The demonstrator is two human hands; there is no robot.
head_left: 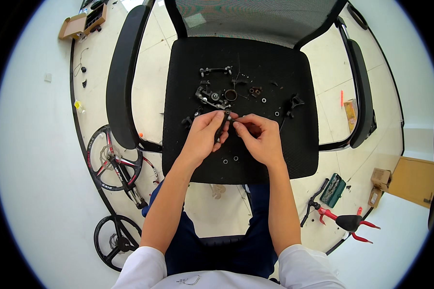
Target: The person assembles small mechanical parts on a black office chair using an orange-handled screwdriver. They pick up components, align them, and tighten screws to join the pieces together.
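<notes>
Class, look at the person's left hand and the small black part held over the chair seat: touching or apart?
Touching. The head view shows the left hand with its fingertips pinched around the small black part.

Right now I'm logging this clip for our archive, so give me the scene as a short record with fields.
Setting: office chair seat used as a work surface, pale tiled floor
Left hand: pinches a small black part over the seat
Right hand: fingertips at the same part
On the seat: black metal parts, a brown ring, small washers
On the floor: bicycle wheels at left; red-handled tool and green case at right
</notes>
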